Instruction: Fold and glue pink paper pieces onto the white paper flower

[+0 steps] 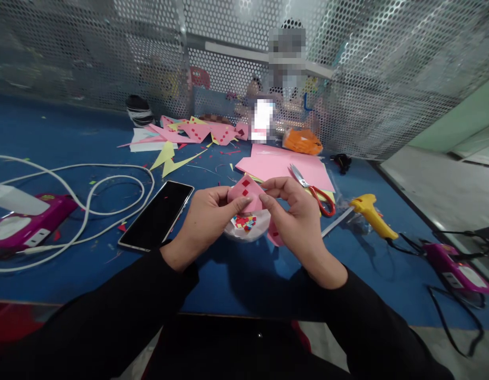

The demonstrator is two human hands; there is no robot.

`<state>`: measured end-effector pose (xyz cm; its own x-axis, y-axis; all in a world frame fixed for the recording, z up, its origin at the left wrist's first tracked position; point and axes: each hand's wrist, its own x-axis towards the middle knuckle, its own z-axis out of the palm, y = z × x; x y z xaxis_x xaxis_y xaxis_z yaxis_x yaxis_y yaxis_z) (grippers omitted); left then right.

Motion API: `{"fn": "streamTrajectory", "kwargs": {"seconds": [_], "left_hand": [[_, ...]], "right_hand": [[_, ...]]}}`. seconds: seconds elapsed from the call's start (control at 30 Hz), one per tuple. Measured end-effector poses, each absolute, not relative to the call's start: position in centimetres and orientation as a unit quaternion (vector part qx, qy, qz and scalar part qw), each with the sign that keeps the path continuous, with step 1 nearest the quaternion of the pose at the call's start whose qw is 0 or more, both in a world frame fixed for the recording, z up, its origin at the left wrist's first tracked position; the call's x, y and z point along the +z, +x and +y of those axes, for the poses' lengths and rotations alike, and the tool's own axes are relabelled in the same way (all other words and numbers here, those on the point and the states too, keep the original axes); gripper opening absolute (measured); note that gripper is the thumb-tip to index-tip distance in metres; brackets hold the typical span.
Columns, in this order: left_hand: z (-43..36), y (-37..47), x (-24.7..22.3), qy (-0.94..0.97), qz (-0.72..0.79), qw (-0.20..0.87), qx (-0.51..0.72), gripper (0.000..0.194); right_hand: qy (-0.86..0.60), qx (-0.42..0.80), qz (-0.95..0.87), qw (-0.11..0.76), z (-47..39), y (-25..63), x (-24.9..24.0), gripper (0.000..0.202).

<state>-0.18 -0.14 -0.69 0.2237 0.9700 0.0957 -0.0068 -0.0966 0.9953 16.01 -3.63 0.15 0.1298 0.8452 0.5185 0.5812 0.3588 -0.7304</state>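
Note:
Between my two hands is a pink paper piece with small red diamonds stuck on it. My left hand pinches its left side, thumb in front. My right hand has its thumb and fingertips closed at the paper's right edge. Just below sits a shallow pale bowl of small red, yellow and blue paper bits. Another pink piece with a red mark shows partly behind my right hand. Red-handled scissors lie on pink paper sheets beyond that hand.
A phone and white cable lie left, beside a purple power strip. Right are a yellow glue gun and a second purple strip. Pink diamond-dotted strips and yellow scraps lie behind, before a perforated metal screen.

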Motion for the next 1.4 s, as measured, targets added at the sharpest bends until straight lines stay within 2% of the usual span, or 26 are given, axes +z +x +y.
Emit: {"fn": "streamTrajectory", "kwargs": {"seconds": [0.23,0.4,0.57,0.73,0.87,1.0,1.4], "left_hand": [[-0.1,-0.2,-0.5,0.578,0.404,0.538,0.462,0.036],[-0.1,-0.3,-0.5,0.561,0.415,0.543,0.468,0.026],[0.2,-0.5,-0.4,0.544,0.412,0.541,0.492,0.028],[0.2,-0.3,-0.7,0.555,0.413,0.519,0.503,0.028],[-0.1,0.3,-0.8,0.553,0.409,0.515,0.512,0.035],[-0.3,0.6,-0.6,0.532,0.393,0.54,0.52,0.049],[-0.5,0.6,-0.7,0.542,0.395,0.526,0.523,0.027]], "right_hand": [[-0.552,0.152,-0.63,0.526,-3.4,16.2,0.2,0.01],[-0.554,0.132,-0.642,0.514,-3.4,16.4,0.3,0.011],[-0.559,0.125,-0.648,0.501,-3.1,17.4,0.9,0.015],[-0.556,0.104,-0.672,0.478,-2.8,17.6,1.1,0.008],[-0.541,0.09,-0.677,0.491,-2.6,17.8,1.0,0.005],[-0.53,0.022,-0.689,0.493,-2.6,18.2,1.0,0.004],[-0.513,-0.064,-0.731,0.446,-2.8,17.6,0.2,0.009]]}}
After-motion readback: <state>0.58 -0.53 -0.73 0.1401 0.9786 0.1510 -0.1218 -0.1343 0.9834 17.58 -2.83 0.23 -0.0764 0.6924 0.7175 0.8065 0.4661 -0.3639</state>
